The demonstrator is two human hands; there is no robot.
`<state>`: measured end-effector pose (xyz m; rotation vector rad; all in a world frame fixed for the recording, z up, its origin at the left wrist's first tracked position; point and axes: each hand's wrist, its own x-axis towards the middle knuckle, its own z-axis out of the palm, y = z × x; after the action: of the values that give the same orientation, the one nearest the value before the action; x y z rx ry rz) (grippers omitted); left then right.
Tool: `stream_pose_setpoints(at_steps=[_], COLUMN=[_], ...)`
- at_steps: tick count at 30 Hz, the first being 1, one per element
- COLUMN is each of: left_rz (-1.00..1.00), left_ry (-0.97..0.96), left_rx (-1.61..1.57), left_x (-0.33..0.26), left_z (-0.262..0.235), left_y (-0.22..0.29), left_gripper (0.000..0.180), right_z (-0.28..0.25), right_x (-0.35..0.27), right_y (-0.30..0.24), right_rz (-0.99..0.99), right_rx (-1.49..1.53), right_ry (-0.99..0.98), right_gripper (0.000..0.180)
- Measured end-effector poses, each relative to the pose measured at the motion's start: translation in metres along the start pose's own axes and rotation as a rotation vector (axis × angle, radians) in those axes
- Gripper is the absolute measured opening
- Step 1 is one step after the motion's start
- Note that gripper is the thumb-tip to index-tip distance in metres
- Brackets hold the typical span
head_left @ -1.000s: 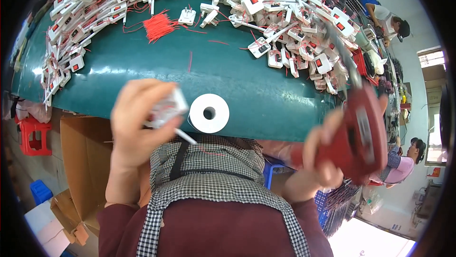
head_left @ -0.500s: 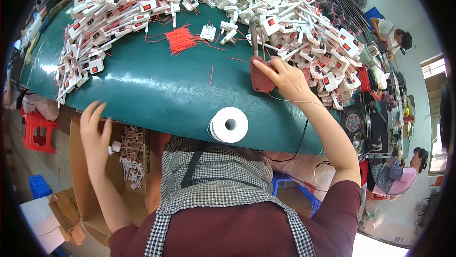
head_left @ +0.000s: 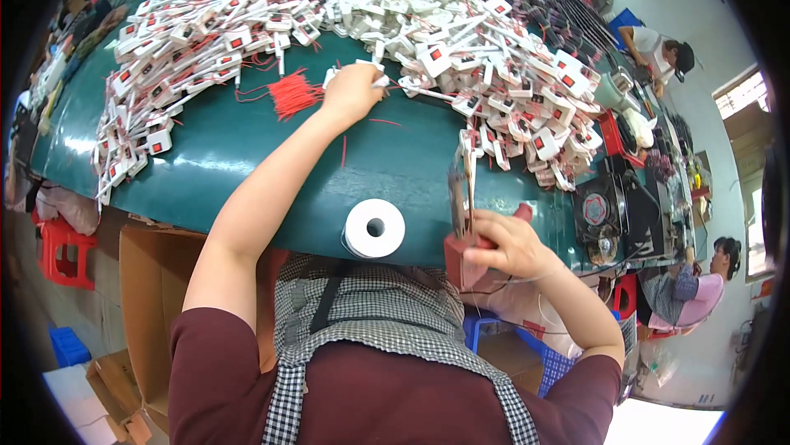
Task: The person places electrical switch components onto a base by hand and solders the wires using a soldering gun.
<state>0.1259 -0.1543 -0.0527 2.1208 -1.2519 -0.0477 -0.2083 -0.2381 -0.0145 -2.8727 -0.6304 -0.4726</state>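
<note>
My left hand [head_left: 352, 93] reaches far across the green table [head_left: 247, 173] and closes on a small white part [head_left: 374, 81] at the edge of the big heap of white parts with red squares [head_left: 494, 58]. My right hand [head_left: 504, 241] grips a red hand tool [head_left: 462, 239] near the table's front edge, its metal jaws [head_left: 461, 182] pointing up. A roll of white tape [head_left: 374, 229] lies at the front edge between my arms. A bundle of red wires [head_left: 290, 93] lies just left of my left hand.
A second heap of white parts [head_left: 181, 42] covers the table's left side. An open cardboard box [head_left: 156, 297] stands below the table at left, beside a red stool [head_left: 59, 249]. A small fan [head_left: 597, 210] and other gear sit at right. Other people work at the far right.
My left hand came up from the cardboard box and reached to the parts heap. My right hand drew back from the middle of the table to the front edge with the red tool.
</note>
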Motion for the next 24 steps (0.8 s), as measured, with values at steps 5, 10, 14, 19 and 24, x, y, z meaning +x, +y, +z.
stream_pose_setpoints(at_steps=[5,10,14,19,24], left_rz=[0.158,0.238,0.163,0.261,0.329], left_ry=[0.015,-0.155,-0.079,0.052,0.152], left_rx=[-0.327,-0.456,-0.424,-0.285,-0.155], left_x=[-0.038,-0.142,-0.177,-0.190,-0.197], left_z=[-0.028,-0.078,-0.071,-0.056,-0.041], left_y=[-0.001,0.047,0.065,0.070,0.078], left_gripper=[0.015,0.011,0.016,0.018,0.019], right_z=[0.020,0.080,0.096,0.099,0.102], right_x=[-0.045,-0.036,0.001,0.016,0.006], right_y=[-0.043,-0.088,-0.094,-0.091,-0.093], right_rz=[0.371,0.848,1.094,1.142,1.188], right_rx=[-0.099,-0.090,-0.115,-0.110,-0.078], right_ry=[0.185,0.492,0.580,0.610,0.647], right_gripper=[0.072,0.116,0.118,0.113,0.106])
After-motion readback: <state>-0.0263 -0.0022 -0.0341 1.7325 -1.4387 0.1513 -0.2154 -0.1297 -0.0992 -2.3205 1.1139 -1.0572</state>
